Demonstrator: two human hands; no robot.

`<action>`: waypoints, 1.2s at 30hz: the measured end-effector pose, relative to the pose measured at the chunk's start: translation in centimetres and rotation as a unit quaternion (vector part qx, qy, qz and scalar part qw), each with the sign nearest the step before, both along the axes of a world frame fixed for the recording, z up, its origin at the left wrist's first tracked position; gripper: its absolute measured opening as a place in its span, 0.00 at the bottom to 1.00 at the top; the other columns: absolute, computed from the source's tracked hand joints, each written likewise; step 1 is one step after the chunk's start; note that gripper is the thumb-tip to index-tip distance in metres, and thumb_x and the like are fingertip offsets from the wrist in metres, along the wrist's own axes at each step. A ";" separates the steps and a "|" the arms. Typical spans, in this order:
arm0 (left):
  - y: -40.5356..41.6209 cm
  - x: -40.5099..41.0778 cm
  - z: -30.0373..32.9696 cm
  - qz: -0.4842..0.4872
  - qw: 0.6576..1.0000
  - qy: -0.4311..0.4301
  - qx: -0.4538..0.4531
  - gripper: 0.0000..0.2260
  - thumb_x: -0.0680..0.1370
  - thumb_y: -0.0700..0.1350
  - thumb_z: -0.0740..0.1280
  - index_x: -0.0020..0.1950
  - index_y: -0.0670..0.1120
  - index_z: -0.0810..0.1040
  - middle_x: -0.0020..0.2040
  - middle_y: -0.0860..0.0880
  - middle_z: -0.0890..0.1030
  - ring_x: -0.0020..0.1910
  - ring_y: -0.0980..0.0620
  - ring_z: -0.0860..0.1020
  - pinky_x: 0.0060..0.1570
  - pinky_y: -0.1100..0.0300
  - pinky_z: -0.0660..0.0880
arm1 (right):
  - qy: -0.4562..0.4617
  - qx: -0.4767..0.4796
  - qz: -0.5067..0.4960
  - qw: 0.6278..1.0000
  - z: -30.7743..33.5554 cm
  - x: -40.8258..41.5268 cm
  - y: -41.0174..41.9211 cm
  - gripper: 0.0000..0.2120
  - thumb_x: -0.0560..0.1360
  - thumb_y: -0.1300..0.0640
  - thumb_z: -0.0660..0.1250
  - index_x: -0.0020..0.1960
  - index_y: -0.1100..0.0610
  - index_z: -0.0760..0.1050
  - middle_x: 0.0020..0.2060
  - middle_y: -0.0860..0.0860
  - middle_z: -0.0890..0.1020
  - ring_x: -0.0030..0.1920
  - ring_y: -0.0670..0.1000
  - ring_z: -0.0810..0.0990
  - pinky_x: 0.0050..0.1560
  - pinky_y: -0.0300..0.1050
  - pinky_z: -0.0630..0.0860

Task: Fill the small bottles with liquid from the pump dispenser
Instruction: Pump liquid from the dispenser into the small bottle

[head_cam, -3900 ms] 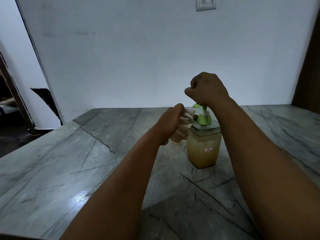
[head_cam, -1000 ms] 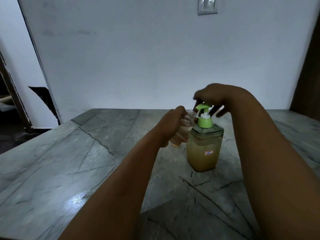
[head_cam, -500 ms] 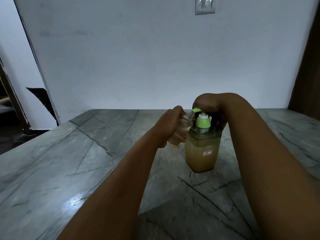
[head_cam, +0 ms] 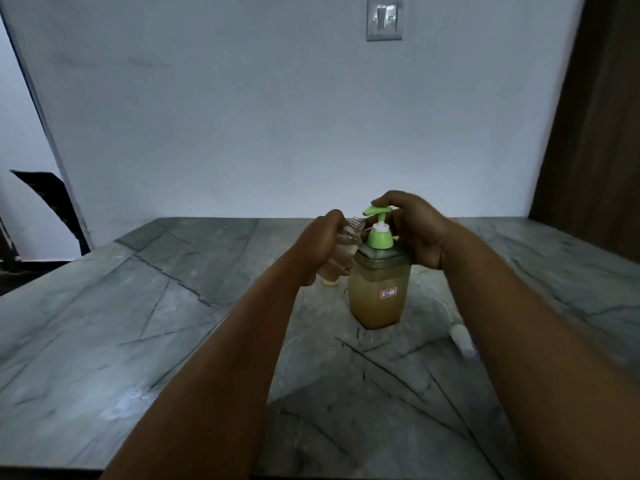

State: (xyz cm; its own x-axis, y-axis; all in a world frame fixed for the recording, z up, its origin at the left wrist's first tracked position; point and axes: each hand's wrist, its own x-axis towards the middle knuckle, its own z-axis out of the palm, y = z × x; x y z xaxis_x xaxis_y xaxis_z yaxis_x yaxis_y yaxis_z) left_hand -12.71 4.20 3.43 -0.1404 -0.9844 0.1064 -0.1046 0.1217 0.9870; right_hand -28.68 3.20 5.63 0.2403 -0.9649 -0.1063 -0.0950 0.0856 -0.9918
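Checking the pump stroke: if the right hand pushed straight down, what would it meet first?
The right hand already rests on the green pump head; that comes first, with the dispenser below.

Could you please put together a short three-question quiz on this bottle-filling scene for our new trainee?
1. True or false: the pump head is blue.
2. Which hand holds the small bottle?
3. The right hand rests on: A) the wall switch B) the pump head C) the table.

Key: 1. False, it is green. 2. The left hand, tilting the bottle's mouth toward the spout. 3. B.
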 end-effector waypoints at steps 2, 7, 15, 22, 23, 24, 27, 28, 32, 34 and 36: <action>0.2 0.0 0.0 -0.003 1.000 0.009 0.004 0.15 0.79 0.46 0.54 0.41 0.41 0.75 0.26 0.43 0.77 0.26 0.45 0.74 0.30 0.59 0.73 | -0.037 -0.020 -0.028 0.999 -0.8 0.6 0.2 0.15 0.72 0.46 0.62 0.36 0.55 0.79 0.33 0.52 0.82 0.32 0.53 0.78 0.36 0.38 0.74; 0.5 -0.1 0.0 -0.007 1.000 0.018 0.003 0.15 0.79 0.46 0.54 0.40 0.41 0.75 0.25 0.44 0.77 0.25 0.46 0.74 0.29 0.60 0.73 | -0.051 -0.059 -0.047 0.996 -2.0 1.2 0.3 0.16 0.71 0.41 0.64 0.36 0.53 0.80 0.37 0.52 0.82 0.35 0.53 0.79 0.47 0.45 0.75; 0.1 -0.1 -0.1 -0.010 1.000 0.015 -0.004 0.14 0.79 0.45 0.54 0.41 0.41 0.75 0.26 0.45 0.77 0.25 0.46 0.74 0.29 0.60 0.73 | -0.013 -0.106 -0.093 0.990 -2.4 1.5 0.6 0.15 0.75 0.44 0.62 0.37 0.52 0.79 0.31 0.51 0.83 0.33 0.52 0.79 0.38 0.40 0.73; -0.1 -0.2 -0.2 -0.008 1.000 0.007 -0.006 0.14 0.79 0.45 0.54 0.43 0.41 0.76 0.28 0.44 0.78 0.26 0.46 0.75 0.28 0.60 0.73 | -0.039 -0.124 -0.104 0.986 -2.6 1.6 0.8 0.21 0.77 0.41 0.57 0.35 0.53 0.78 0.29 0.52 0.82 0.29 0.49 0.78 0.33 0.36 0.74; -0.2 -0.2 -0.2 -0.007 1.000 0.005 -0.006 0.14 0.79 0.46 0.54 0.44 0.41 0.76 0.29 0.43 0.78 0.25 0.46 0.75 0.28 0.60 0.73 | -0.045 -0.116 -0.100 0.987 -2.6 1.5 0.9 0.23 0.76 0.40 0.57 0.35 0.54 0.79 0.29 0.52 0.82 0.28 0.49 0.78 0.32 0.35 0.74; -0.2 -0.2 -0.2 -0.006 1.000 0.002 -0.005 0.14 0.79 0.46 0.55 0.44 0.41 0.76 0.30 0.43 0.77 0.25 0.46 0.75 0.28 0.60 0.73 | -0.044 -0.111 -0.101 0.988 -2.6 1.5 0.8 0.24 0.75 0.39 0.57 0.36 0.55 0.79 0.29 0.52 0.82 0.29 0.50 0.78 0.33 0.36 0.74; -0.1 -0.1 -0.2 -0.006 1.000 0.001 -0.001 0.13 0.79 0.46 0.55 0.45 0.41 0.76 0.30 0.42 0.77 0.25 0.47 0.75 0.28 0.60 0.73 | -0.060 -0.098 -0.102 0.988 -2.6 1.5 0.9 0.22 0.75 0.40 0.58 0.36 0.55 0.79 0.28 0.50 0.82 0.27 0.49 0.79 0.28 0.32 0.74; -0.1 0.0 -0.2 -0.007 1.000 0.003 -0.001 0.13 0.79 0.46 0.55 0.45 0.41 0.76 0.30 0.42 0.77 0.24 0.47 0.75 0.28 0.60 0.73 | -0.067 -0.095 -0.100 0.988 -2.6 1.6 0.8 0.22 0.76 0.40 0.58 0.37 0.56 0.79 0.27 0.50 0.82 0.26 0.48 0.78 0.27 0.31 0.74; -0.1 0.0 -0.2 -0.010 1.000 0.004 0.003 0.14 0.80 0.47 0.54 0.44 0.41 0.76 0.27 0.44 0.78 0.24 0.47 0.76 0.28 0.60 0.74 | -0.071 -0.089 -0.098 0.989 -2.6 1.6 0.8 0.20 0.76 0.42 0.59 0.38 0.56 0.79 0.27 0.50 0.83 0.24 0.47 0.79 0.26 0.32 0.74; -0.1 0.1 -0.1 -0.009 1.000 0.005 0.006 0.15 0.79 0.47 0.54 0.43 0.42 0.77 0.26 0.45 0.78 0.25 0.47 0.76 0.28 0.60 0.74 | -0.064 -0.092 -0.098 0.989 -2.6 1.6 0.7 0.20 0.76 0.42 0.59 0.38 0.56 0.79 0.28 0.50 0.83 0.25 0.48 0.79 0.29 0.34 0.75; 0.0 0.1 -0.2 -0.011 1.000 0.002 0.005 0.15 0.79 0.47 0.54 0.43 0.42 0.77 0.26 0.44 0.78 0.24 0.47 0.76 0.28 0.60 0.74 | -0.057 -0.098 -0.098 0.989 -2.7 1.6 0.5 0.20 0.76 0.43 0.58 0.37 0.55 0.79 0.28 0.51 0.83 0.26 0.49 0.79 0.32 0.37 0.75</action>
State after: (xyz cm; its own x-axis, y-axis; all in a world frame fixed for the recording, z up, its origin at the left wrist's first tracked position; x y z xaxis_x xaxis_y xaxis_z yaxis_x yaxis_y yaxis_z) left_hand -12.64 4.21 3.28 -0.1623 -0.9820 0.0969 -0.0972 0.1137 0.9888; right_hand -27.06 3.73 2.95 0.0463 -0.9934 0.1050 0.0174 -0.1043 -0.9944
